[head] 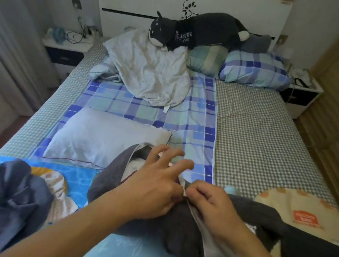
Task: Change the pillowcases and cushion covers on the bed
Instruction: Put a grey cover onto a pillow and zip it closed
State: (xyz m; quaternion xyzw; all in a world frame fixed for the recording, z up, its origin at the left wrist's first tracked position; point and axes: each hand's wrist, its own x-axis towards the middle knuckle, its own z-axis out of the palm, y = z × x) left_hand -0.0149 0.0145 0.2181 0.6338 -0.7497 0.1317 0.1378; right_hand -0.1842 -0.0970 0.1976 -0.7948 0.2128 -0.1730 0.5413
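A dark grey cushion cover (pixel 172 227) lies at the foot of the bed with a white lining strip along its opening. My right hand (pixel 211 205) pinches the edge of that opening. My left hand (pixel 155 177) rests on the cover with fingers spread, thumb near the same edge. A bare white pillow (pixel 99 139) lies just beyond, on a blue plaid sheet (pixel 199 120). A crumpled white pillow (pixel 151 71) sits near the headboard, with two plaid pillows (pixel 254 68) to its right.
A dark plush cat (pixel 202 30) lies across the pillows at the headboard. A crumpled dark cloth (pixel 2 194) sits on a blue printed blanket (pixel 79 176) at lower left. A cream cushion (pixel 298 208) lies at lower right. Nightstands (pixel 65 48) flank the bed.
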